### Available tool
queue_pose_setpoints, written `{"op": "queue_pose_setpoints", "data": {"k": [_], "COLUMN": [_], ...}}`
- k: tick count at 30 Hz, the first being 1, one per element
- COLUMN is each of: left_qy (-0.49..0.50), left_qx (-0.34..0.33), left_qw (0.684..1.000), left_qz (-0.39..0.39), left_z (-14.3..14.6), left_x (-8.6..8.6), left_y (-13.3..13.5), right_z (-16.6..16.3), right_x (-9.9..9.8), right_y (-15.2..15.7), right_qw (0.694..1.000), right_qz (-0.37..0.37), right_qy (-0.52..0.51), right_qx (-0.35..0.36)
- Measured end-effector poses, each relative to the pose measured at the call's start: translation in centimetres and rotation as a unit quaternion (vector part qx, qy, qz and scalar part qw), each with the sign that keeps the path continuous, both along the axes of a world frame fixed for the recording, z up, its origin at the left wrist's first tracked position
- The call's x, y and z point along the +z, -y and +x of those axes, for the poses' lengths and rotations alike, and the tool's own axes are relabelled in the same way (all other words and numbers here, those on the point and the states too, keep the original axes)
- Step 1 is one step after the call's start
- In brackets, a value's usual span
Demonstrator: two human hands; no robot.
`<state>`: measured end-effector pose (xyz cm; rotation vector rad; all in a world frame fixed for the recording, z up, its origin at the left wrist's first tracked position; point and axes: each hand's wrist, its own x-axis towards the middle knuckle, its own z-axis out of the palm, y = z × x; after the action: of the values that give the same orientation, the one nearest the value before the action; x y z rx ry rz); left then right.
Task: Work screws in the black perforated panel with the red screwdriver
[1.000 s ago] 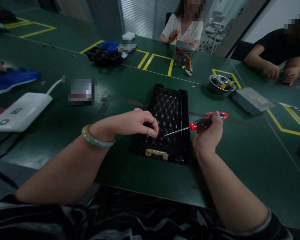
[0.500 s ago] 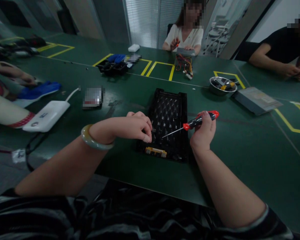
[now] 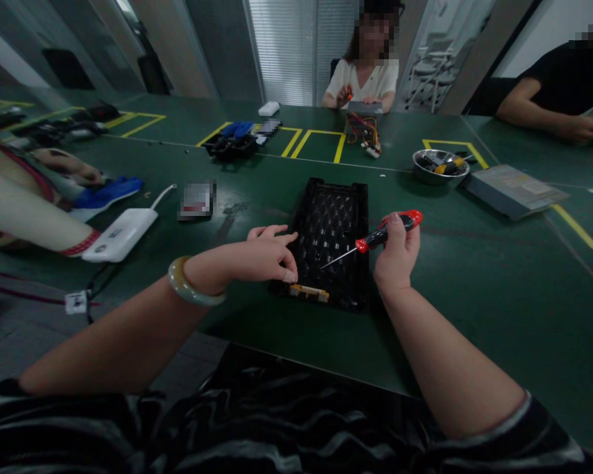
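Observation:
A black ribbed plastic case [image 3: 333, 224] lies flat on the green bench, with a gold-coloured connector strip [image 3: 309, 293] at its near end. My left hand [image 3: 269, 258] rests over the case's left edge, fingers spread and fingertips touching it near the strip. My right hand [image 3: 398, 249] grips a red-and-black screwdriver [image 3: 385, 232] just right of the case. Its thin steel shaft [image 3: 338, 258] points left over the case, and its tip hovers above the ribs without visibly touching.
A steel bowl of small parts [image 3: 439, 166] and a flat grey metal box [image 3: 511, 189] sit to the right. A white device with a cable [image 3: 121, 234] and a blurred object [image 3: 196, 199] lie left. Co-workers sit across and right; another person's arm reaches in at left.
My left fingers have uncurled and spread apart near the connector strip. The screwdriver has stayed in my right hand, and the whole view has tilted upward, showing more of the room.

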<state>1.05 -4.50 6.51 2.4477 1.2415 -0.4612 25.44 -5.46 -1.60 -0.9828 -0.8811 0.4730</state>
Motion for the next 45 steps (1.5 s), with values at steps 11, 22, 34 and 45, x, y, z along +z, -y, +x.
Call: {"op": "queue_pose_setpoints", "data": {"k": [11, 22, 34, 45], "left_qy": [-0.014, -0.006, 0.034, 0.328], "left_qx": [0.003, 0.026, 0.036, 0.029], "left_qw": [1.000, 0.999, 0.999, 0.942], "left_qz": [-0.012, -0.018, -0.003, 0.061], "left_z": [0.1, -0.2, -0.4, 0.1], "left_x": [-0.5, -0.7, -0.7, -3.0], "left_y": [0.1, -0.1, -0.3, -5.5], "right_z": [-0.2, 0.0, -0.1, -0.9], "right_x": [0.2, 0.1, 0.2, 1.9], "right_y": [0.2, 0.1, 0.2, 1.3], "right_qw": [1.000, 1.000, 1.000, 0.994], "right_qz": [0.011, 0.003, 0.013, 0.041], "right_qy": [-0.004, 0.004, 0.004, 0.100], "right_qx": [0.004, 0.000, 0.006, 0.004]}}
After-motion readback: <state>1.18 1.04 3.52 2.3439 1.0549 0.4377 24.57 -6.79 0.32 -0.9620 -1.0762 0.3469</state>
